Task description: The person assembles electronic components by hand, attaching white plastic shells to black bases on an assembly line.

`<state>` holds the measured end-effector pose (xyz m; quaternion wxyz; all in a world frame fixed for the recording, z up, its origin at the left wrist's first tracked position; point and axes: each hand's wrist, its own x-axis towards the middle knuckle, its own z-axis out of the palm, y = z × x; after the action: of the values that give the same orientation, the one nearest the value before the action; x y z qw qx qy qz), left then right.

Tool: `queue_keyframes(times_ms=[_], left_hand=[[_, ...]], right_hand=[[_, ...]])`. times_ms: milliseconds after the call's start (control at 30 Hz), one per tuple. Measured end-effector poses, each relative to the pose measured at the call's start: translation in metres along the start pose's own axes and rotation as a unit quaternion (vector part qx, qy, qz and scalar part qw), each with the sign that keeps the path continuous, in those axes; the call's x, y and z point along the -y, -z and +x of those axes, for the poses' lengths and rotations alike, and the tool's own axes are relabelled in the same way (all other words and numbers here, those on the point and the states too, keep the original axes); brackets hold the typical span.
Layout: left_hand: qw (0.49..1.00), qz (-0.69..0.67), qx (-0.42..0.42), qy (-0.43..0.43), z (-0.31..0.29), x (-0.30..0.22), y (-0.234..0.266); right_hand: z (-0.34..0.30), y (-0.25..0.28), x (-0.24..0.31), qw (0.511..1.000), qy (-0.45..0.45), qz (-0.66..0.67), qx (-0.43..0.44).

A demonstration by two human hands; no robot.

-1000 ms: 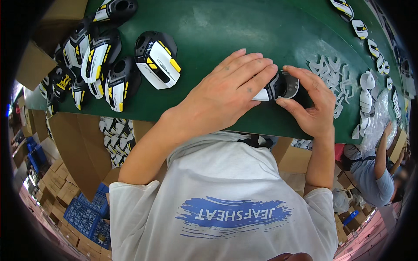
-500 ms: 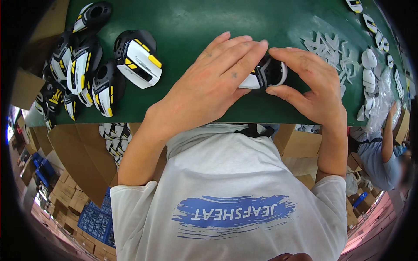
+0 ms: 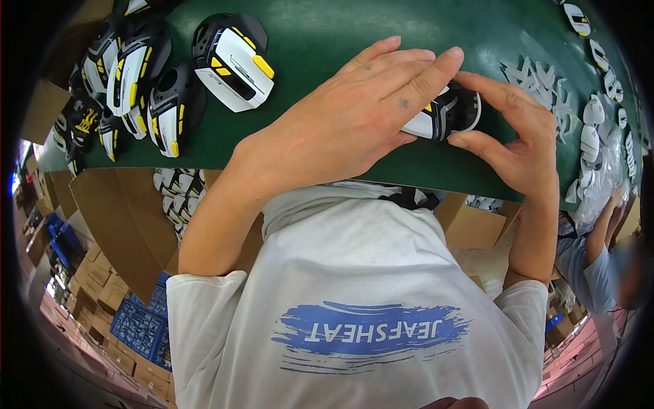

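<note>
Both hands are on one black, white and yellow plastic shell-shaped part [image 3: 446, 116] above the green table, close to its near edge. My left hand [image 3: 361, 109] lies over its left side, fingers together and thumb underneath, covering much of it. On the other end, my right hand [image 3: 521, 126] grips the black rounded part between thumb and forefinger, where a pale curved rim shows. A similar finished-looking shell [image 3: 235, 61] lies alone to the left of my left hand. Clear, forked plastic pieces [image 3: 541, 82] are scattered just beyond my right hand.
Several like shells [image 3: 129, 75] are heaped at the table's left. White curved covers [image 3: 590, 140] line the right side beside a clear plastic bag [image 3: 608, 160]. Below the table edge stand open cartons [image 3: 129, 218] holding parts. A co-worker [image 3: 586, 266] sits at the far right.
The whole view has shifted a little, so the table's things appear moved to the right. Both hands keep hold of the shell, with only slight finger movement.
</note>
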<state>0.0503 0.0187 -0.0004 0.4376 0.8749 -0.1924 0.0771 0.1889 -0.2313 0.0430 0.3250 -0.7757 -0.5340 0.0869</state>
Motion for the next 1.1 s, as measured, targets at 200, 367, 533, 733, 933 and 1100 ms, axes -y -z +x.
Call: queue_keyframes(times_ms=[200, 367, 533, 733, 933, 1100], left_hand=[[1.000, -0.012, 0.004, 0.006, 0.001, 0.003, -0.005], [1.000, -0.010, 0.006, 0.003, 0.000, 0.001, -0.002], [1.000, -0.011, 0.002, -0.012, 0.003, 0.004, -0.003], [1.000, -0.014, 0.011, -0.016, 0.000, 0.018, -0.001], [0.992, 0.113, -0.035, 0.036, -0.013, -0.003, -0.004], [0.994, 0.083, -0.065, 0.014, -0.008, -0.002, -0.010]], right_hand=[[0.008, 0.002, 0.015, 0.999, 0.000, -0.046, 0.021], [-0.008, -0.011, 0.026, 0.997, 0.002, -0.074, 0.005], [-0.022, -0.029, 0.027, 0.986, 0.007, -0.162, -0.027], [-0.036, -0.036, 0.054, 0.933, -0.049, -0.356, 0.040], [-0.024, -0.015, 0.054, 0.948, -0.075, -0.261, 0.164], [0.000, 0.051, 0.009, 0.956, 0.091, -0.139, -0.242]])
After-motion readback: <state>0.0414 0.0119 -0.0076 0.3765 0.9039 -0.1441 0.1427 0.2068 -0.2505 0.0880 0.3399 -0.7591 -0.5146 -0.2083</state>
